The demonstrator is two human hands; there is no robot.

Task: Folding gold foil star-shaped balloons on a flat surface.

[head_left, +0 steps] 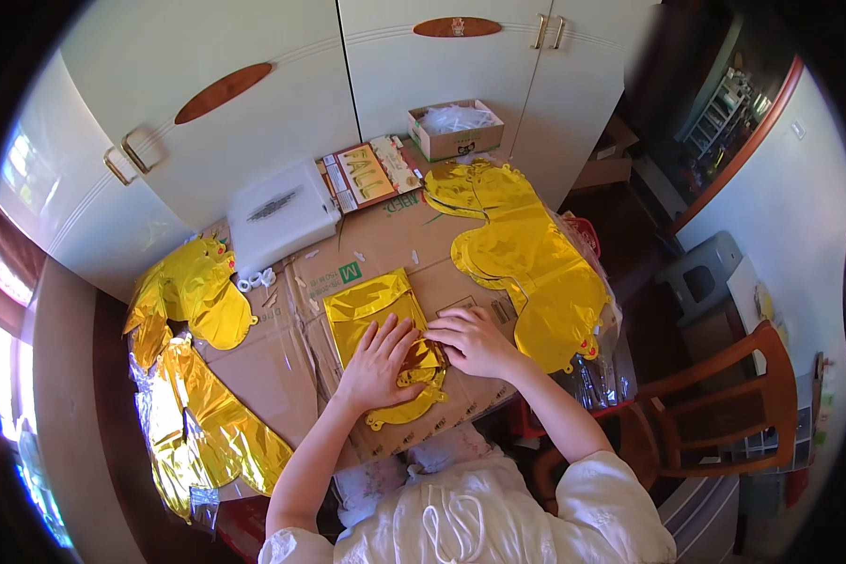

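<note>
A folded gold foil balloon [359, 305] lies on the cardboard in front of me, flattened into a rough rectangle with a rounded, tabbed end toward me. My left hand [381, 365] rests flat on its middle, fingers stretched out and slightly apart. At the balloon's right edge is my right hand [472, 340], its fingers extended and lightly bent, their tips touching the foil beside my left fingers. The right thumb is mostly hidden. Neither hand visibly grips anything.
Stacks of flat gold foil balloons [536, 273] lie at the right, with more gold foil balloons [197, 291] at the left. Behind stand a white case [282, 221], a flat printed box [362, 177] and an open carton [461, 141] of clear plastic. A wooden chair [724, 404] is right.
</note>
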